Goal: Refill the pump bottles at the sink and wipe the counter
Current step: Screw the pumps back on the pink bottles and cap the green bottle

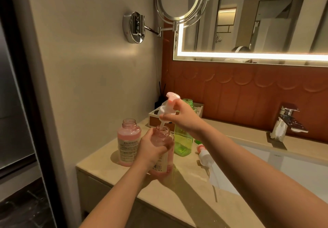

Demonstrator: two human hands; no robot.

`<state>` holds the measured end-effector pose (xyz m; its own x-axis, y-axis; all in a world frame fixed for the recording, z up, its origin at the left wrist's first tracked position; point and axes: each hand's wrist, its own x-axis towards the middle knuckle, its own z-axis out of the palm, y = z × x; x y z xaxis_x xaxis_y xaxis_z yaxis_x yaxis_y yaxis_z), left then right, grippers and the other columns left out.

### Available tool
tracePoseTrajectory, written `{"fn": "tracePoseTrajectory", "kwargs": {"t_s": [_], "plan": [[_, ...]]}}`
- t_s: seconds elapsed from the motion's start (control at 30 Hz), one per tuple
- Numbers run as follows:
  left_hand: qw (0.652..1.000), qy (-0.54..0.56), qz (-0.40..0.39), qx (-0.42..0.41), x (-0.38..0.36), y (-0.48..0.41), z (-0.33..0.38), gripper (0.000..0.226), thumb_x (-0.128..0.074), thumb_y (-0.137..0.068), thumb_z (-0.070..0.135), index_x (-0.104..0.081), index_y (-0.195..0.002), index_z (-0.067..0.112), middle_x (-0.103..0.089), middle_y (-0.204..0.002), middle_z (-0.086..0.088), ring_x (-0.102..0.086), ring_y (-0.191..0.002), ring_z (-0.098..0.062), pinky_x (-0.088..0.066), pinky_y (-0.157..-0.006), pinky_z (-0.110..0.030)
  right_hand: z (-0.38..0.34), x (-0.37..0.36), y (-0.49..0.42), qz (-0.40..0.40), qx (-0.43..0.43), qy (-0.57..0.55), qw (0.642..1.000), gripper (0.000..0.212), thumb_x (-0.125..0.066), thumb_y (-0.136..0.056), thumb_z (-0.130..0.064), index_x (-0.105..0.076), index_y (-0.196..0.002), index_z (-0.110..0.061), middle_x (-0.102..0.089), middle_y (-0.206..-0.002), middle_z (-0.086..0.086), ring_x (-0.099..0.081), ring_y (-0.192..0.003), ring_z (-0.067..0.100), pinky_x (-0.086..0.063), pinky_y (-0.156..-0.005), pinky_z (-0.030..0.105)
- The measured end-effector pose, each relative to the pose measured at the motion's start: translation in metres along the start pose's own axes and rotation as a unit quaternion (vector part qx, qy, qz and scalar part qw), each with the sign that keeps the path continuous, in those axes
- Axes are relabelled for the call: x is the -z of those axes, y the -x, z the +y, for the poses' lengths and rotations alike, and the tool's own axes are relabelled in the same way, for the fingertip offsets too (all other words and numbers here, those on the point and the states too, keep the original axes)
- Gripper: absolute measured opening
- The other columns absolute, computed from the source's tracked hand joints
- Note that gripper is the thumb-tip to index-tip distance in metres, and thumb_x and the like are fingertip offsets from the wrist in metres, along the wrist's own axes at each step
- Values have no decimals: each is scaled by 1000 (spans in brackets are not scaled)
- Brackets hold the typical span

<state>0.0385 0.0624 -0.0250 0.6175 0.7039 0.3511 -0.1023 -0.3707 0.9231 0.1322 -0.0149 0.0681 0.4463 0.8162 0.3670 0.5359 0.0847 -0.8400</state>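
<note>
Our left hand (pixel 150 148) curls round the pink bottle (pixel 164 134); right hand (pixel 183 119) pinches the pump head (pixel 169 106), tube seemingly entering.

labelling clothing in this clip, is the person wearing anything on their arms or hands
Nothing shows. The left arm and right arm are bare to the frame edge, with no sleeves in view. The left hand and right hand have no gloves, and no watch, bracelet or ring is visible.

pink bottles (pixel 129 141), green bottle (pixel 182 139), beige counter (pixel 177 188), scalloped rust-brown wall (pixel 248 89).
</note>
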Motion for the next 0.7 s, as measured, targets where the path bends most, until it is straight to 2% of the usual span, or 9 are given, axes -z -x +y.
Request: {"fn": "tracePoseTrajectory", "kwargs": {"t_s": [0.1, 0.2, 0.37, 0.43, 0.5, 0.6, 0.7], "plan": [[1000, 0, 1, 0, 0, 0, 0, 42, -78, -72, 18, -55, -107, 25, -65, -96, 13, -59, -91, -4, -46, -74, -25, 4, -4, 2, -41, -11, 21, 999, 49, -71, -80, -10, -48, -124, -11, -57, -109, 0, -55, -91, 7, -47, -70, 14], [1000, 18, 4, 9, -1, 0, 2, 45, -78, -71, 19, -55, -110, 22, -65, -96, 12, -58, -90, -3, -46, -73, -24, 6, -6, 1, -65, -5, 48, 997, 36, -68, -82, -12, -55, -115, -12, -59, -109, 2, -56, -99, 14, -45, -75, 16], [1000, 6, 2, -11, 0, 2, 4, 39, -75, -74, 11, -53, -98, 33, -64, -93, 13, -59, -89, -2, -44, -70, -20, 9, -1, 1, -97, -16, 70, 993, 33, -69, -82, -16, -60, -113, -11, -62, -108, 1, -58, -97, 12, -46, -75, 15], [1000, 1, -1, -15, 0, 2, 5, 42, -72, -74, 5, -52, -94, 36, -63, -92, 12, -59, -88, -5, -44, -70, -20, 15, -2, 3, -108, -22, 100, 989, 36, -71, -81, -21, -60, -114, -11, -63, -109, 0, -59, -99, 14, -49, -80, 20], [1000, 5, 0, -12, 0, 3, 5, 41, -72, -75, 6, -51, -93, 36, -62, -91, 13, -58, -86, -3, -44, -68, -19, 20, -6, 5, -94, -19, 119, 988, 39, -71, -80, -25, -60, -115, -12, -64, -111, 2, -61, -102, 17, -51, -86, 28], [1000, 14, 0, 4, -1, 2, 5, 41, -73, -75, 8, -50, -98, 34, -60, -91, 14, -56, -86, -2, -43, -71, -21, 20, -14, 5, -53, -3, 131, 990, 42, -73, -78, -31, -58, -114, -16, -61, -105, -1, -60, -99, 17, -52, -82, 26], [998, 30, 7, 51, -2, 0, 5, 38, -76, -74, 11, -51, -95, 31, -59, -88, 13, -56, -85, -7, -43, -79, -30, 22, -23, 1, 2, -19, 196, 980, 60, -75, -69, -50, -54, -117, -22, -60, -106, -4, -59, -97, 16, -53, -79, 29]]}}
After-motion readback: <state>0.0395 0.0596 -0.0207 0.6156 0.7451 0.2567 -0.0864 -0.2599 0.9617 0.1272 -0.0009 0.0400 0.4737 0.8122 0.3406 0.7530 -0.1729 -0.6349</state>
